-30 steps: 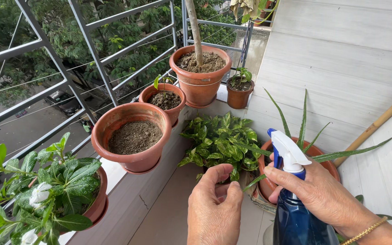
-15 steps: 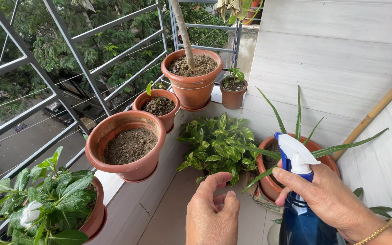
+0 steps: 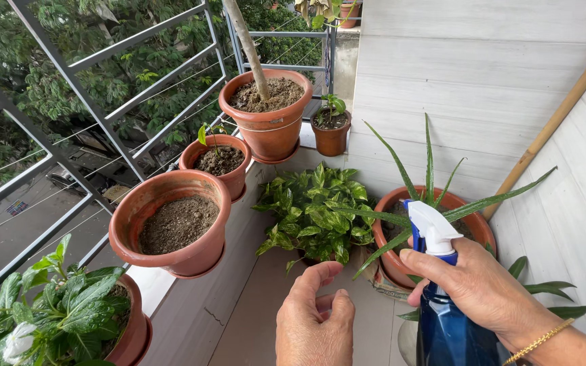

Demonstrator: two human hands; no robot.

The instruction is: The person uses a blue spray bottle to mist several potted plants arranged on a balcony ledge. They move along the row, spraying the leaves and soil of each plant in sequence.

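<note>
Since the earlier frame the view has drifted right and the left hand has lifted, fingers loosely curled and empty, toward the leafy plant. The right hand grips the blue spray bottle by the neck, beside the spiky plant's clay pot. Best aim the white nozzle squarely at the foliage, bottle upright. No label shows.

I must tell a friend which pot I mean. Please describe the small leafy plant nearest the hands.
Start at the white wall. Below it, the bushy plant sits between the soil-only terracotta pot and the spiky-leaved pot. Only it has dense, yellow-speckled leaves hiding its pot.
</note>
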